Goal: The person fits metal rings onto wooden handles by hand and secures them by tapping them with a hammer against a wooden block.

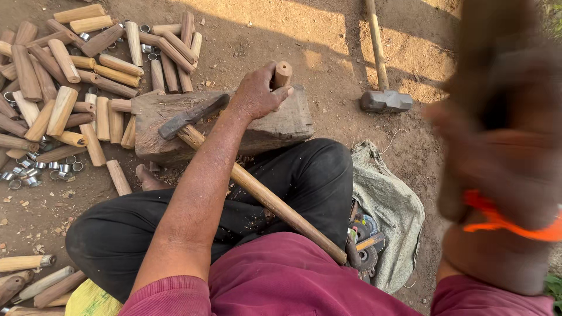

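Head view: the person sits cross-legged on bare earth in black trousers and a maroon shirt. The left hand (257, 93) is closed around a short wooden peg (282, 75), holding it upright on the top face of a worn wooden block (281, 126) that lies on the ground in front of the knees. The peg's upper end stands clear above the fingers.

A hammer (193, 115) with a dark metal head rests on the same block, just left of the hand; its long wooden handle runs diagonally down across the lap, passing under the left forearm.

The right hand (497, 140) is raised close to the camera at the right edge and heavily blurred. An orange band crosses the blur below it. Whether that hand is open or gripping anything cannot be told.

To the left of the block lies a large pile of cut wooden pegs (64, 88), with small metal rings (35, 169) scattered beside them. A sledgehammer (384, 99) lies on the ground well beyond the block. A grey sack (389, 205) sits at the right knee, with grinding discs (366, 240) near it.
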